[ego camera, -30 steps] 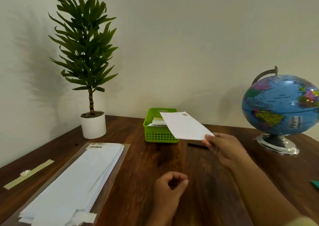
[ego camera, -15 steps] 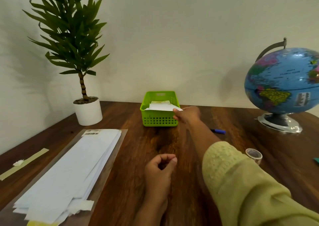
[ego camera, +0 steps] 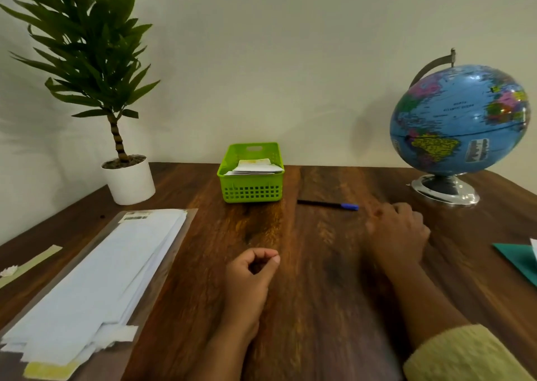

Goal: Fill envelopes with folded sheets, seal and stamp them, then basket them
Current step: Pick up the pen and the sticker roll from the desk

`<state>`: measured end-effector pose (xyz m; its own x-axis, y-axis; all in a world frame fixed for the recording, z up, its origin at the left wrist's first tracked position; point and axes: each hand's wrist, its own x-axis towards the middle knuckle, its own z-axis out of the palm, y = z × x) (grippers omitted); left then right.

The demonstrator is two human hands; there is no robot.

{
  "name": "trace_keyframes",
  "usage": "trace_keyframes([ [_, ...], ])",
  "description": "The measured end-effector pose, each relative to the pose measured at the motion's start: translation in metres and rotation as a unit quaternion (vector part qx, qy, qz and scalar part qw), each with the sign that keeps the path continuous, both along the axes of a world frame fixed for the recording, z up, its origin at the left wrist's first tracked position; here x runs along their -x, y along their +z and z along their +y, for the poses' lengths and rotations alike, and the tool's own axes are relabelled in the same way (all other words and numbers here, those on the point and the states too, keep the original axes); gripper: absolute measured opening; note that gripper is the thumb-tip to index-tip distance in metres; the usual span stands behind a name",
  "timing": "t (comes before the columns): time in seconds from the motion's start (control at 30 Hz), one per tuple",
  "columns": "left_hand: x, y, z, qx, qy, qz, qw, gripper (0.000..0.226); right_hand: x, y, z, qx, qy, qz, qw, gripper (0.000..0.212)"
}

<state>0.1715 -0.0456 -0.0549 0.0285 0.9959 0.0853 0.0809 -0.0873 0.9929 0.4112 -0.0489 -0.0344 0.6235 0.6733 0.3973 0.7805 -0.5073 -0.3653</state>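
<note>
A green plastic basket (ego camera: 251,190) stands at the back middle of the wooden table, with white envelopes (ego camera: 257,167) piled inside it. A stack of white sheets (ego camera: 98,276) lies on a clear sleeve at the left. My left hand (ego camera: 252,276) rests on the table in front of me, its fingers curled shut with nothing in them. My right hand (ego camera: 396,232) hovers low over the table right of centre, blurred, fingers bent downward and holding nothing. A black pen with a blue cap (ego camera: 328,204) lies just left of and behind that hand.
A potted plant (ego camera: 128,178) stands at the back left and a globe (ego camera: 459,122) at the back right. A teal paper (ego camera: 520,260) sticks in from the right edge. A pale strip with a white scrap (ego camera: 27,264) lies at the far left.
My right hand carried the envelope to the basket, left it there on the pile, and has drawn back to the right, empty. My left hand has stayed put.
</note>
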Motion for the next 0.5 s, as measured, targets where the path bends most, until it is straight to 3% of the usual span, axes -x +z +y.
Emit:
trace_keyframes([
  [0.07, 0.001, -0.001, -0.003, -0.018, -0.012, 0.025, 0.999, 0.008, -0.01, -0.013, -0.022, 0.044, 0.006, 0.065, 0.997, 0.047],
  [0.13, -0.005, 0.0, -0.005, -0.036, -0.008, 0.056, 0.998, 0.01, -0.015, -0.019, -0.031, 0.047, 0.015, 0.111, 0.993, 0.048],
  [0.27, -0.031, 0.008, 0.008, -0.098, -0.007, 0.167, 0.981, 0.011, -0.011, -0.024, -0.024, 0.004, 0.053, 0.141, 0.989, 0.031],
  [0.37, -0.073, 0.026, 0.041, -0.183, -0.073, 0.284, 0.938, 0.01, -0.015, -0.026, -0.016, -0.041, 0.074, 0.157, 0.984, 0.026],
  [0.5, -0.124, 0.042, 0.098, -0.217, -0.073, 0.336, 0.914, 0.019, -0.02, -0.026, -0.009, -0.138, 0.071, 0.176, 0.972, 0.038],
])
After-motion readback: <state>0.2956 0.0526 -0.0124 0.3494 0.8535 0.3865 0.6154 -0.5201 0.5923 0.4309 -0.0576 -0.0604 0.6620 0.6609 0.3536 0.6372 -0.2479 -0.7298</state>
